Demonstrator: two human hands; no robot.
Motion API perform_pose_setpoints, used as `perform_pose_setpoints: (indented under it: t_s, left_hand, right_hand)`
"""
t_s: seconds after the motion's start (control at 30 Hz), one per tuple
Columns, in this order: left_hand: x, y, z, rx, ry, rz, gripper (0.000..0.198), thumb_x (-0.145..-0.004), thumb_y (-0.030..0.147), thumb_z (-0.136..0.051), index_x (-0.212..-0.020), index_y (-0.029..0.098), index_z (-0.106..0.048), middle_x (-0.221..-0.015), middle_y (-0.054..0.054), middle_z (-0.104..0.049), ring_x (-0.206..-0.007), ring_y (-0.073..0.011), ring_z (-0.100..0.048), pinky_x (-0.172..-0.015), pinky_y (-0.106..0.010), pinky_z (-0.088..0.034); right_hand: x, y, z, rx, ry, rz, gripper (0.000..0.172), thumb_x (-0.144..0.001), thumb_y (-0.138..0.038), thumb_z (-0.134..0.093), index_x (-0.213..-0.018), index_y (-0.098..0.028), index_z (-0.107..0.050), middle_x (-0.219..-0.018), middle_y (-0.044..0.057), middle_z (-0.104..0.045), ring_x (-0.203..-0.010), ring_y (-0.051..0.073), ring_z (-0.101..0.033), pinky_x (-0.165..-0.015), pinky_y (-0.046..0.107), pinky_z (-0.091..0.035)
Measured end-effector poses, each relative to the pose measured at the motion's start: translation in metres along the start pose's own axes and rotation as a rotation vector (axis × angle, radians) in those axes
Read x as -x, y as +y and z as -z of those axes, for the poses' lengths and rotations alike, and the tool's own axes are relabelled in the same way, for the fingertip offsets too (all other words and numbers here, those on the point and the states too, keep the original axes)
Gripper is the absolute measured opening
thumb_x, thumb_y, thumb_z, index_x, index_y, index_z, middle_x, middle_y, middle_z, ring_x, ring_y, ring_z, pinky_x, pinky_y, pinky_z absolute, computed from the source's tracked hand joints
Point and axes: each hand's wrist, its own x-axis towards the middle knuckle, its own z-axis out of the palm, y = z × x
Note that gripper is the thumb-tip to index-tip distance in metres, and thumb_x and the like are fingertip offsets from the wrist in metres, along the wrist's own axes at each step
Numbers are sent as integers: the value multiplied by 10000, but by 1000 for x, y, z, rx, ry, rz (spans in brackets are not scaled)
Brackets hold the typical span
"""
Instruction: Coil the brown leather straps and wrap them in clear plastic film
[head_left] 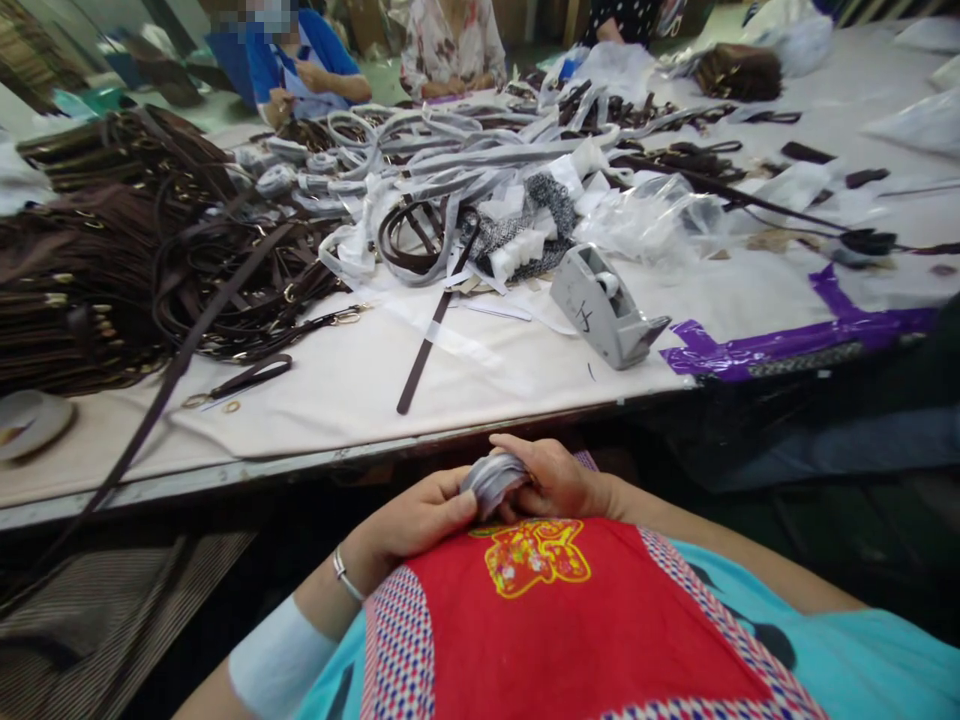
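Close to my body, just below the table's front edge, both hands grip one coiled strap (495, 480) in a greyish wrapping. My left hand (431, 510) closes on its left side, thumb pressed on the coil. From the other side my right hand (559, 478) wraps round it, fingers curled behind and partly hidden. On the table ahead lies a dark brown strap (424, 365) with a strip of clear tape across it. A grey tape dispenser (604, 305) stands to its right. Farther back are many grey-wrapped straps (450, 150) in a tangled heap.
At the left, brown leather bags (82, 270) are piled with straps; one long strap (187, 350) hangs over the edge. Purple tape (795, 340) covers the right table edge. Plastic bags (652, 215) lie mid-table. A person in blue (315, 70) and others sit across.
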Motion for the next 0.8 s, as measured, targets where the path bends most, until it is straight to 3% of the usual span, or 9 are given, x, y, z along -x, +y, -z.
perform_pose_setpoints:
  t_s: [0.13, 0.27, 0.4, 0.57, 0.67, 0.8]
  left_hand:
    - [1, 10, -5, -330, 99, -8, 371, -912, 460, -609, -1103, 145, -655, -1036, -63, -679, -928, -225, -598, -872, -320, -453]
    - [-4, 21, -9, -660, 122, 63, 277, -936, 380, -558, -1067, 160, -661, -1037, -51, -701, -915, -237, -613, -863, -334, -467]
    - [-12, 23, -11, -743, 70, 104, 282, -942, 411, -536, -956, 166, -674, -953, -35, -701, -849, -221, -615, -779, -301, -476]
    - [-10, 16, -3, -631, 12, 111, 392, -955, 505, -498, -1051, 163, -664, -969, -30, -664, -873, -203, -572, -798, -280, -455]
    - [-4, 12, 1, -526, -18, 110, 451, -981, 544, -414, -984, 148, -630, -906, -26, -588, -820, -175, -497, -773, -275, -423]
    - [-3, 9, -2, -409, 46, 153, 470, -976, 577, -394, -802, 163, -533, -760, 14, -436, -693, -140, -339, -650, -260, -342]
  right_hand:
    - [-4, -3, 13, -52, -43, -20, 768, -865, -205, -592, -1546, -166, -241, -1204, 154, -680, -999, 248, -681, -875, 392, -537]
    - [-21, -19, 42, 59, -146, 37, 729, -863, -440, -691, -1469, -138, -421, -1400, 230, -536, -1296, 330, -499, -1066, 494, -406]
    - [-38, -34, 49, 147, -283, 126, 495, -935, -482, -585, -1262, -111, -600, -1162, 197, -668, -1096, 294, -588, -975, 470, -429]
    - [-34, -34, 35, 213, -209, 163, 278, -983, -378, -507, -1015, -154, -669, -954, 143, -703, -867, 239, -580, -832, 402, -427]
    - [-29, -35, 33, 276, -182, 207, 255, -993, -343, -485, -1019, -162, -662, -955, 132, -705, -855, 231, -562, -824, 395, -405]
    - [-31, -36, 32, 337, -153, 229, 285, -987, -398, -503, -1032, -159, -651, -962, 103, -703, -859, 220, -561, -812, 374, -393]
